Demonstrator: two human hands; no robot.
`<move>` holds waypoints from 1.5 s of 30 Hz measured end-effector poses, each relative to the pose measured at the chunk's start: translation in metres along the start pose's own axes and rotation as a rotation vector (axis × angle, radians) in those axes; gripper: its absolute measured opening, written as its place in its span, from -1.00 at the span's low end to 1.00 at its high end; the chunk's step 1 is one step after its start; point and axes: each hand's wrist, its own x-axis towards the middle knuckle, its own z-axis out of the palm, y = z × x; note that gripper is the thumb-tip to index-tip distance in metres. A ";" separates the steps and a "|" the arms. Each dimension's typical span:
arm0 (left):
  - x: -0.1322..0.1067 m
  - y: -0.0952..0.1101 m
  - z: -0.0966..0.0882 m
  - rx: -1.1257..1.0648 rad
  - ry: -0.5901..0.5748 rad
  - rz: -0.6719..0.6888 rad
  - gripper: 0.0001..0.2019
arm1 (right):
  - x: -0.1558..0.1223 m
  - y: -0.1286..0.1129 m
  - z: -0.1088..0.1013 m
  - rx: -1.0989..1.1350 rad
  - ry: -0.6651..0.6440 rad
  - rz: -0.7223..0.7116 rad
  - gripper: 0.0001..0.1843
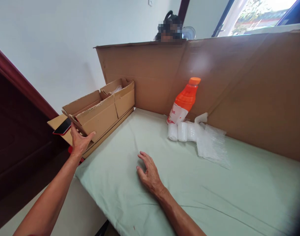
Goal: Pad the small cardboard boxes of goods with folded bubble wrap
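My left hand grips the near corner of an open cardboard box at the table's left edge, thumb against its front wall. My right hand lies flat on the pale green tablecloth, fingers spread, holding nothing. An orange bottle with an orange cap leans against the cardboard screen. Small rolls of bubble wrap lie at its foot, with a loose sheet of bubble wrap to their right.
A tall cardboard screen walls off the far side of the table; part of another person's head shows above it. A dark phone lies on the box's flap. A dark wooden door frame stands at left.
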 end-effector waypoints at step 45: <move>-0.251 0.105 0.069 0.139 -0.752 0.750 -0.53 | -0.149 -0.061 -0.133 -0.625 -0.178 0.250 -0.43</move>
